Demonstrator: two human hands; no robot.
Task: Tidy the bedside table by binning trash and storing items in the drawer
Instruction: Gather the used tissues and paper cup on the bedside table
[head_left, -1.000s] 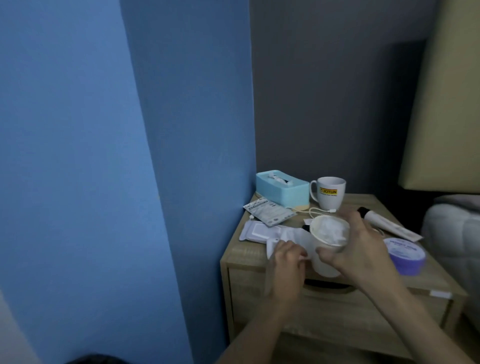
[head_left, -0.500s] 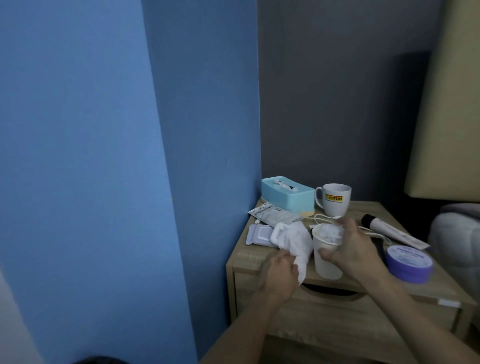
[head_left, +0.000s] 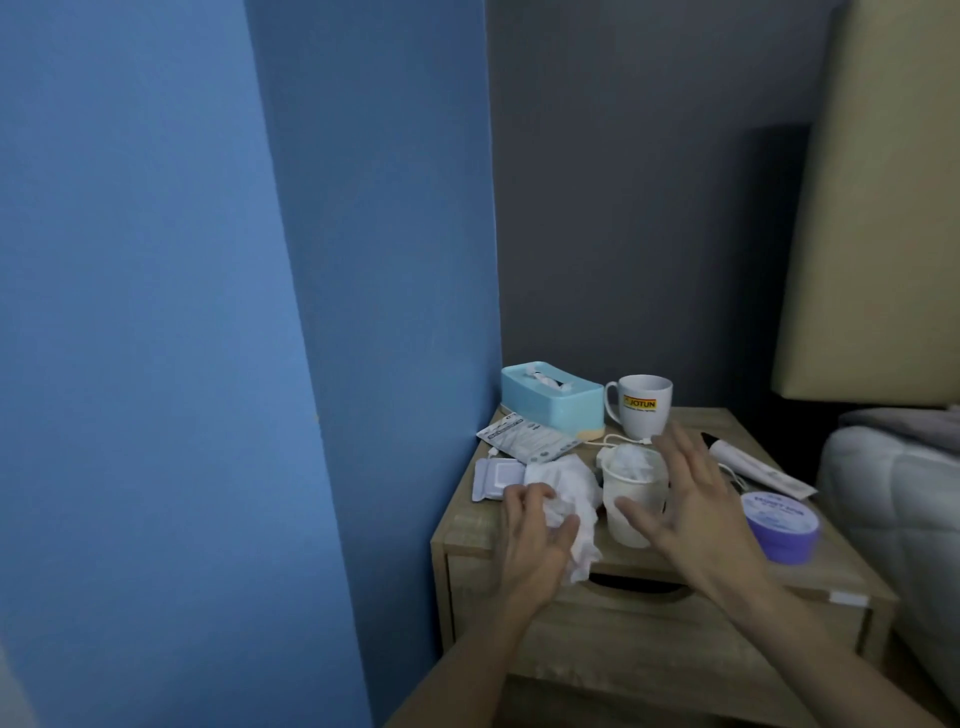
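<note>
Progress looks slight to me. My left hand (head_left: 536, 535) clutches a crumpled tissue (head_left: 563, 480) at the front of the bedside table (head_left: 465, 538); my right hand (head_left: 696, 501) is spread open just beside the paper cup (head_left: 636, 512), which has more tissue stuffed inside. Nothing looks thrown away yet, the drawer (head_left: 649, 642) below is closed, and the mug (head_left: 644, 408), packet (head_left: 519, 441), tube (head_left: 753, 467) and purple tub (head_left: 779, 525) all sit on top, waiting to be sorted.

- The blurred right hand (head_left: 696, 504) covers the cup's (head_left: 631, 501) right side.
- The sachet's (head_left: 524, 441) print is too small to read.
- The bed (head_left: 898, 493) is cut by the frame's right edge.
</note>
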